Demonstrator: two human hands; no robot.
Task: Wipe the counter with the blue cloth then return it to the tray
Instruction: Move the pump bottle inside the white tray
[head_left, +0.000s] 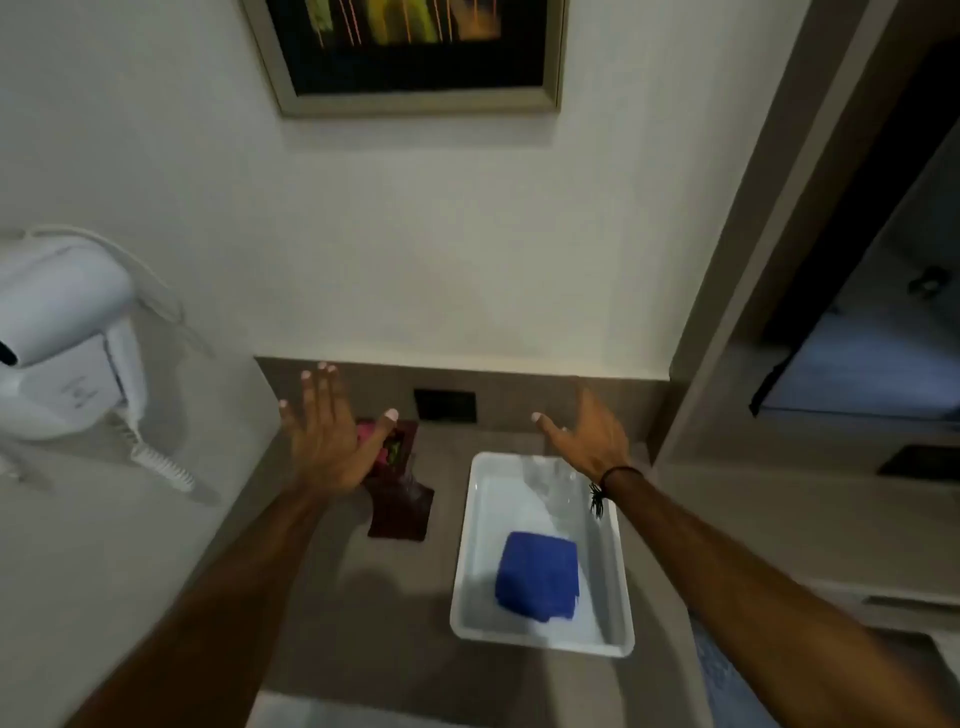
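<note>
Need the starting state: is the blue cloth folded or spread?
Folded: the blue cloth sits as a compact block inside the white tray, untouched by either hand.

This looks like a hotel room's vanity nook or a home bathroom corner. A white hair dryer (57, 332) hangs in a wall-mounted holder on the left, its coiled cord (156, 460) dangling below. A framed picture (410, 52) hangs on the plain pale wall above a narrow grey-brown worktop (395, 613) with a low matching backsplash and a dark wall socket (445, 406) set into it. To the right, a taupe door frame (748, 218) opens onto a dim adjoining space.
</note>
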